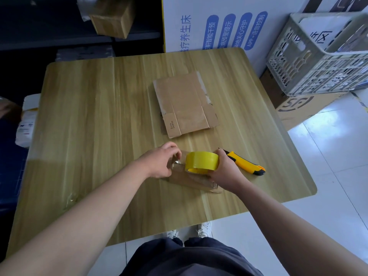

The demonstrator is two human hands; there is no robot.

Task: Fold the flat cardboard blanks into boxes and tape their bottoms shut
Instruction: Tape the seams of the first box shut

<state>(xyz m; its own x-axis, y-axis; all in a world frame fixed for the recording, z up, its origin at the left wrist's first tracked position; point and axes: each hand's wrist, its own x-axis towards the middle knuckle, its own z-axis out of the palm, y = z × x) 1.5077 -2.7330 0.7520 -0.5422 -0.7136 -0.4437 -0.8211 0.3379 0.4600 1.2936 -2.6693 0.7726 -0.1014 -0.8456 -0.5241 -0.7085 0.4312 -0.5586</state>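
The taping step is in hand: a small box [191,181] lies low on the table [89,116], directly under the roll [201,159] and partly hidden by both hands; the right hand [226,171] grips the roll from its right side, fingers wrapped round the yellow rim, holding it on edge on the box; the left hand [160,160], just left of the roll, has its fingers curled over the box's end, where a shiny strip of tape [177,162] shows (whether it is fully stuck down I cannot tell). Next, I judge, the roll must be drawn rightward along the seam while the left hand pins the start; then the strip needs cutting; the knife [246,163] lies just right of the roll, behind the right hand. Beyond the roll lie the flat blanks [184,104], not yet folded; far right of it stands a crate [318,62].
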